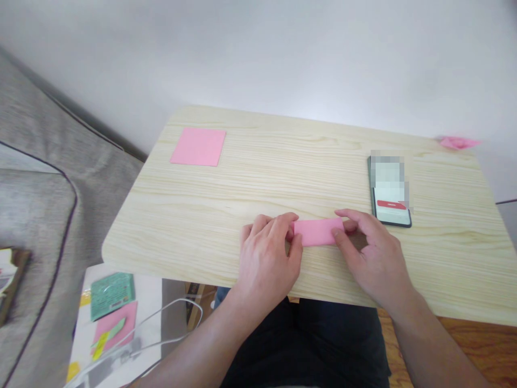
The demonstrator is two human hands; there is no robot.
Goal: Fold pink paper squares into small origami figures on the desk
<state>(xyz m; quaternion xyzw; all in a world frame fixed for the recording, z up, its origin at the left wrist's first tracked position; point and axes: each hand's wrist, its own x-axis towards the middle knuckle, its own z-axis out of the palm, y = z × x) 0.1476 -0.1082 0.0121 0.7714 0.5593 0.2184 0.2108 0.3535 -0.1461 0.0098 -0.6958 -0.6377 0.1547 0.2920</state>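
Between my two hands is a pink sheet of paper (318, 232), folded into a narrow rectangle and held just over the near part of the table (258, 178). My left hand (270, 248) pinches its left end between thumb and fingers. At the right end, the thumb and fingers of my right hand (368, 245) grip the paper, with the index finger lifted off its top edge. The undersides of the fingers are partly hidden.
A flat pink paper square (198, 146) lies at the table's back left. Right of centre is a lit phone (391, 194). A folded pink paper piece (459, 143) sits at the far right corner. Lower left, a green packet (112, 295) and white cables (173, 303) lie below table height.
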